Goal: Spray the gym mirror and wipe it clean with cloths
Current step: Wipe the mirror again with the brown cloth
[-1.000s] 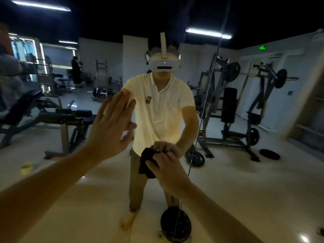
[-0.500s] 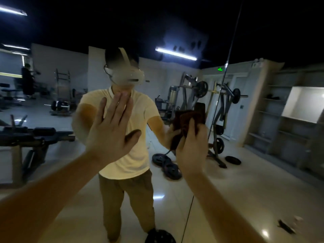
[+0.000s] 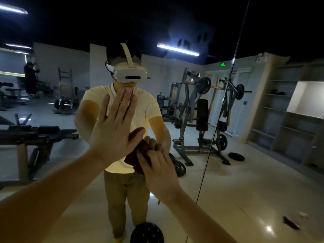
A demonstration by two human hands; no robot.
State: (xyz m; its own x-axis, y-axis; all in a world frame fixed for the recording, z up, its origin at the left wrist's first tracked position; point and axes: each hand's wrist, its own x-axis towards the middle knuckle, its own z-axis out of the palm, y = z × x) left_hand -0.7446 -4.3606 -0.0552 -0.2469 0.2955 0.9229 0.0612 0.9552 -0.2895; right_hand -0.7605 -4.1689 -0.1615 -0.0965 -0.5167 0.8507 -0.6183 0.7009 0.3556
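Nearest the camera: both forearms reach forward to the glass.

Left hand (image 3: 114,130): fingers straight and together, holding nothing, palm apparently flat on the gym mirror (image 3: 245,190) at chest height of the reflection.

Right hand (image 3: 157,169): lower and just right of the left, fingers curled round a dark red cloth (image 3: 138,155). The cloth is bunched into a wad and pressed to the glass, where reflected fingers meet it. It sits just under the left thumb, nearly touching.

No spray bottle in view. I cannot tell whether the glass is wet.

Farther out: a vertical panel seam (image 3: 219,123) runs down the mirror, right of the cloth. A dark round object (image 3: 147,232), perhaps a weight plate, shows low by the reflected feet. Beyond it the reflection holds a plate-loaded machine (image 3: 201,116) and wall shelves (image 3: 289,111).

Risks, my judgement:
- The bare left palm likely leaves a print, so that patch needs a pass once the hand lifts.
- A wadded cloth gives little contact, which makes streaks and missed strips likely.
- If the surface is dry, wiping smears rather than lifts.
- The cloth edge could snag at the seam.
- The round object could trip a sidestep.
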